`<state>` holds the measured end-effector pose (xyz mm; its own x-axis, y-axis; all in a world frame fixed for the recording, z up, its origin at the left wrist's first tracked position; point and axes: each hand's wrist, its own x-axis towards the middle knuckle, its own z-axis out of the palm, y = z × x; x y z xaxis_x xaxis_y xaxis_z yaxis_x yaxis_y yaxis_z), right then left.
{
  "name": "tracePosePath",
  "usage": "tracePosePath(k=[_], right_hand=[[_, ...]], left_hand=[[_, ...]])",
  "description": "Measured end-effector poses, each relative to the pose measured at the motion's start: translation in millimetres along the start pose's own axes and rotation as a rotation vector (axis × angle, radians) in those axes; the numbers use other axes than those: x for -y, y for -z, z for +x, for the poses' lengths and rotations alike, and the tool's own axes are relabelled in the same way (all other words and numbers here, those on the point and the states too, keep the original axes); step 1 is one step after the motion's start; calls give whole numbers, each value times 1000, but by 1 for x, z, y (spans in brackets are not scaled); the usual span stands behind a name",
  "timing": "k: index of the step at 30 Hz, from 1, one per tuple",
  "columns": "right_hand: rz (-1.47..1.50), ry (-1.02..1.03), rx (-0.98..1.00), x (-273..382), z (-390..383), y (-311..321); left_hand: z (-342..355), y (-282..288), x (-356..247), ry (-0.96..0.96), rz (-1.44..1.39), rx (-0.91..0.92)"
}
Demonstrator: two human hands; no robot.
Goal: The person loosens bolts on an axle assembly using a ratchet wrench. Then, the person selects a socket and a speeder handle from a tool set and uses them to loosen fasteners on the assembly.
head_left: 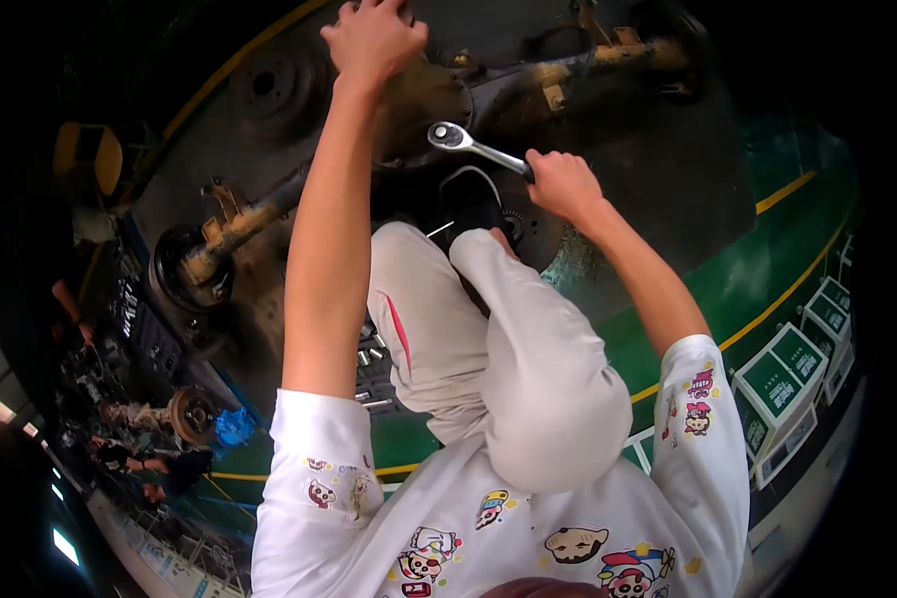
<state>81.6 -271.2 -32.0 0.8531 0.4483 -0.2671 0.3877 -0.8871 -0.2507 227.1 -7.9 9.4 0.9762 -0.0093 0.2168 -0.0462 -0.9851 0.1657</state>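
My right hand (565, 186) is closed around the dark handle of a ratchet wrench (488, 152). Its shiny round head points left, with no socket visible on it. At the upper edge my left hand (374, 42) reaches past the round middle housing (424, 110) of a vehicle axle. The left fingers are bent and partly cut off by the picture's edge, so what they grip cannot be made out. Yellowish axle tubes (244, 227) run out from the housing to both sides.
Round metal discs (266, 88) lie on the dark platform. Sockets (372, 357) sit beside my bent legs. A tool case (140, 324), a hub (191, 414) and a blue cloth (234, 427) are at left. White-and-green boxes (782, 374) stand at right, and people's arms (70, 304) show far left.
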Motion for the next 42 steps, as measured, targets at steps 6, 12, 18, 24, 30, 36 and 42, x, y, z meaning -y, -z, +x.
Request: tracePosePath(k=[6,12,18,24,30,36,42], right_hand=[[-38,-429,41,30,-1,-8],[-56,-325,30,23,1,-4],[-114,-232,-29,11,0,-17],[-100,-112,-140,-5,4,-19],[-169,-190,-83,4,5,-19],[-128,-137,-58,-3,6,-16],[-148,-100,-83,-8,6,-17]], left_hand=[[-4,36,-28,61,-124,98],[-12,27,-19,55,-161,16],[-14,23,-12,-4,-220,48],[-6,34,-13,-46,-231,45],[-22,33,-11,-96,-290,-48],[-7,28,-11,-27,-224,25],[-15,36,-9,-121,-320,31]])
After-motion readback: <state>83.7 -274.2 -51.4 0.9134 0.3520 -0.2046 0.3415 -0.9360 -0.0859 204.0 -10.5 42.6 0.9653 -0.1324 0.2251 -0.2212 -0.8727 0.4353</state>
